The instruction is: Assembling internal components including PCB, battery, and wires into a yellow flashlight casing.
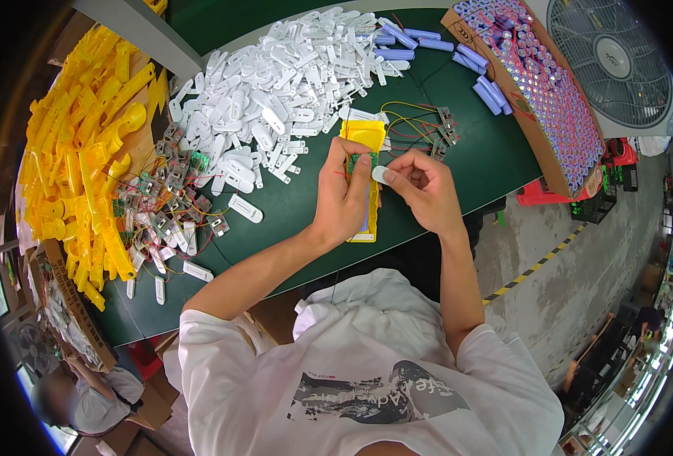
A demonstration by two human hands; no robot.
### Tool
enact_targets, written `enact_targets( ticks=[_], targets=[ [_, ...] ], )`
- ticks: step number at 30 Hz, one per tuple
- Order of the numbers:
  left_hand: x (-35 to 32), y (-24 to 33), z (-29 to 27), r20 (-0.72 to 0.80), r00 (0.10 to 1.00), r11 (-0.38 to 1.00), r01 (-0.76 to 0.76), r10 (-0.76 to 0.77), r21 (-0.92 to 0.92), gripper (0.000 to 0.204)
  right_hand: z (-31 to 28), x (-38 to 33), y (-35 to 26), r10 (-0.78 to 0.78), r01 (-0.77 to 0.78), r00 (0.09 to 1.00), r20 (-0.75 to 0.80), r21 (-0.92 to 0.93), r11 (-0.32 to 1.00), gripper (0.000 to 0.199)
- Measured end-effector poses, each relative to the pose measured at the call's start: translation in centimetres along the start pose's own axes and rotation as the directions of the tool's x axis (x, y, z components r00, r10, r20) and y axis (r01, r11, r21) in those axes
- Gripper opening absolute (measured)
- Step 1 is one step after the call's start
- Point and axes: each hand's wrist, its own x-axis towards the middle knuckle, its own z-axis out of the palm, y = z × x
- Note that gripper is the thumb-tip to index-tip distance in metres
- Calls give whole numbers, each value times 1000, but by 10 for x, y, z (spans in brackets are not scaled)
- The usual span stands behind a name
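Left hand (342, 199) pins my yellow housing (365, 163) on the desk (291, 205) | right hand (420, 186) pinches white cap (380, 175) | cap seemingly unfitted | white pile (276, 99), circuit boards (165, 197) remain.

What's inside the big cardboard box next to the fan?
The cardboard box is packed with purple cylinder batteries standing on end, so only their round tops show. Anything underneath that top layer is covered.
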Motion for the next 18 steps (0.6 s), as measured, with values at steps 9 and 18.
enact_targets(
  ticks=[9,18],
  targets=[
    [1,4,4,30,997,998,67,-67,-10,8,-3,-9,2,1,-2,1000,2,224,975,11],
    [1,4,3,32,996,996,88,-89,34,8,-20,-9,14,-16,-11,995,95,279,960,17]
  ],
)
